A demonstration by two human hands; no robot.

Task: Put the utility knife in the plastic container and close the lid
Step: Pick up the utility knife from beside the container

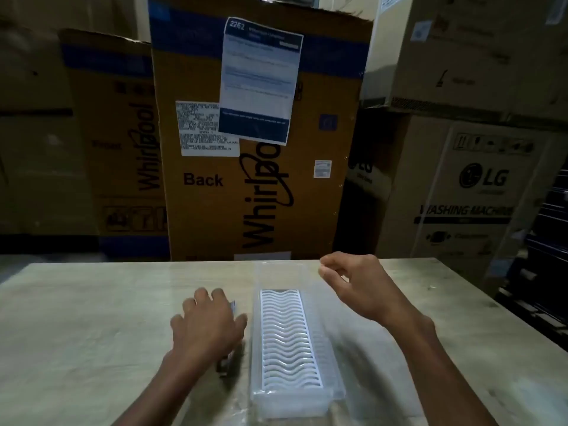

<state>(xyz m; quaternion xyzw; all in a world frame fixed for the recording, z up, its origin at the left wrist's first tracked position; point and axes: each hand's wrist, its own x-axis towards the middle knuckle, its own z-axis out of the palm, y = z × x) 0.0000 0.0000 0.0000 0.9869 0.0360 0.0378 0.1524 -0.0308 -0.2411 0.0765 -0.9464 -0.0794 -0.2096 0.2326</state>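
Stacked brown cardboard appliance boxes (258,133) fill the upper frame behind a pale, wood-grain table (92,318). Lower centre stands a long clear plastic container (292,342) with a white wavy grid insert, its lid apparently swung open to the right, too blurred to be sure. The left hand (209,324) lies palm-down over a dark utility knife (226,364) just left of it; whether the fingers grip, I cannot tell. The right hand (353,287) hovers above the far right side, fingers loosely curled, holding nothing.
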